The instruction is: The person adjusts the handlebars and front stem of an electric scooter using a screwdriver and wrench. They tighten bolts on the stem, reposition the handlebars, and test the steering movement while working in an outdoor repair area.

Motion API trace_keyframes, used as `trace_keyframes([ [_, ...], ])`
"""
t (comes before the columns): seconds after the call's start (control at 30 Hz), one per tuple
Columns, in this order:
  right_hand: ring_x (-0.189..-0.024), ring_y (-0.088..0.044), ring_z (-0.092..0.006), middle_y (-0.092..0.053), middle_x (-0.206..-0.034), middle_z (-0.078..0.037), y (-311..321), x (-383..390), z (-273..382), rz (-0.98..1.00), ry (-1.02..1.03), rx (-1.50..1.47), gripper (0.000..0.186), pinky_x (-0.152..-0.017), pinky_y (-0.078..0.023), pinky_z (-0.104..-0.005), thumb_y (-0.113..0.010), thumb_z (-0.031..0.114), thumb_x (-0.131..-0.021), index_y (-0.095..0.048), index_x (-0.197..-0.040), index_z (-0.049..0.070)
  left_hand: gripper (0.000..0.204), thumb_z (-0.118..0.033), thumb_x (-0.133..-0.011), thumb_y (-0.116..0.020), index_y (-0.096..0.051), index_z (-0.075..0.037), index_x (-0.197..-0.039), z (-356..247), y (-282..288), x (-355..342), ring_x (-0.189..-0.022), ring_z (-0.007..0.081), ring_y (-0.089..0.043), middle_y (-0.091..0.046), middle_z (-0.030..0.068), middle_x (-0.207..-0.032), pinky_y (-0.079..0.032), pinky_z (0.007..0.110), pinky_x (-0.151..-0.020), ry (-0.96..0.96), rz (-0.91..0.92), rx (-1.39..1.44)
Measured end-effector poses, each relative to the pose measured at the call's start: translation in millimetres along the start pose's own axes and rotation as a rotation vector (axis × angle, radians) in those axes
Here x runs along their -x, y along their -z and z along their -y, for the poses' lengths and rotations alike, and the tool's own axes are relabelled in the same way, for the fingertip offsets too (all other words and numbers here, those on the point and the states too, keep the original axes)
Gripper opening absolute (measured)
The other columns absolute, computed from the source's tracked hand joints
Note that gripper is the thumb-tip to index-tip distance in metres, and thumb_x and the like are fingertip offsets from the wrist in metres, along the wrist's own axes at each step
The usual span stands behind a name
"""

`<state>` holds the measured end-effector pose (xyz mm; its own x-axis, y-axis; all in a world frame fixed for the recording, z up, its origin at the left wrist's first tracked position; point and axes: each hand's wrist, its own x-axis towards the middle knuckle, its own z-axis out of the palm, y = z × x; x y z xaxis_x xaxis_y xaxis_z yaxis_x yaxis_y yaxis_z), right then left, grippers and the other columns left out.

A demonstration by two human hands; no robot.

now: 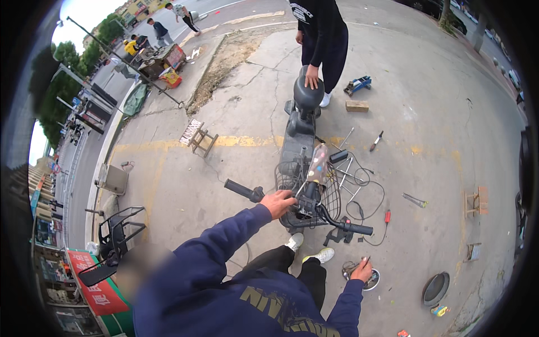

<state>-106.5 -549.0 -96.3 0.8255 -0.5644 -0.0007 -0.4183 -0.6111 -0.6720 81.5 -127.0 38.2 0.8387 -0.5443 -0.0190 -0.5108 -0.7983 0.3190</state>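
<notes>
An electric scooter (295, 137) stands in front of me, its handlebar (358, 227) toward me and a wire basket (332, 205) behind it. My left hand (279, 203) reaches to the middle of the handlebar, its fingers bent in against exposed parts there; what they grip is hidden. Off to the right, low down, my right hand (362, 271) is closed on a small dark thing I cannot make out, just above a round bowl (371, 279). A spotted cover (318, 163) lies by the basket. Another person's hand (311, 77) rests on the scooter's dark seat (308, 92).
Right of the scooter lie a cross wrench (351, 178), black cables (383, 194), a red-handled tool (387, 216), pliers (415, 200) and a tyre (435, 288). A blue jack (357, 85) and wooden block (357, 106) sit farther off. A small stool (202, 139) stands left.
</notes>
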Motion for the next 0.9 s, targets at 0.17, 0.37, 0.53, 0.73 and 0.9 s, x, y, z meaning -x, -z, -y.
trace_keyframes([
  [0.17, -0.093, -0.061, -0.0406, -0.064, -0.101, -0.019, -31, -44, 117, 0.103, 0.219, -0.039, 0.027, -0.08, -0.048, -0.0479, -0.052, 0.021, -0.101, -0.066, -0.106, -0.002, 0.047, -0.013, -0.085, -0.064, -0.052, -0.024, -0.129, -1, -15, -21, -0.09, 0.036, -0.069, -0.057, 0.0182, -0.117, -0.056, 0.047, -0.066, 0.174, 0.14, -0.026],
  [0.37, -0.09, -0.064, -0.0396, -0.066, -0.096, -0.02, -104, -62, 148, 0.358, 0.081, -0.165, 0.031, -0.079, -0.049, -0.0468, -0.05, 0.026, -0.102, -0.068, -0.107, 0.001, 0.056, -0.015, -0.09, -0.055, -0.043, -0.019, -0.145, -24, -49, -22, -0.068, 0.0296, -0.067, -0.059, 0.02, -0.095, -0.052, 0.041, -0.053, 0.152, 0.098, -0.234],
  [0.53, -0.1, -0.066, -0.0343, -0.069, -0.106, -0.019, -114, -52, 159, 0.386, 0.03, -0.275, 0.035, -0.086, -0.049, -0.0422, -0.046, 0.029, -0.103, -0.067, -0.119, 0.006, 0.068, -0.019, -0.091, -0.055, -0.031, -0.011, -0.155, -59, -68, -36, -0.071, 0.0302, -0.066, -0.061, 0.0196, -0.099, -0.049, 0.041, -0.057, 0.163, 0.098, -0.399],
  [0.73, -0.1, -0.067, -0.0187, -0.062, -0.125, -0.005, -107, -66, 155, 0.495, -0.611, -0.717, 0.042, -0.062, -0.055, -0.0329, -0.039, 0.04, -0.106, -0.054, -0.138, 0.018, 0.06, -0.021, -0.097, -0.043, -0.033, 0.0, -0.153, -97, -85, -59, -0.092, 0.042, -0.068, -0.06, 0.0334, -0.124, -0.05, 0.057, -0.084, 0.258, 0.312, -0.487],
  [0.9, -0.095, -0.066, -0.0211, -0.051, -0.143, -0.006, -114, -82, 138, 0.535, -0.616, -0.678, 0.044, -0.068, -0.056, -0.0368, -0.044, 0.044, -0.104, -0.053, -0.14, 0.02, 0.052, -0.017, -0.097, -0.042, -0.045, 0.006, -0.144, -103, -45, -58, -0.106, 0.0378, -0.065, -0.066, 0.0259, -0.115, -0.04, 0.058, -0.099, 0.106, 0.375, -0.5],
])
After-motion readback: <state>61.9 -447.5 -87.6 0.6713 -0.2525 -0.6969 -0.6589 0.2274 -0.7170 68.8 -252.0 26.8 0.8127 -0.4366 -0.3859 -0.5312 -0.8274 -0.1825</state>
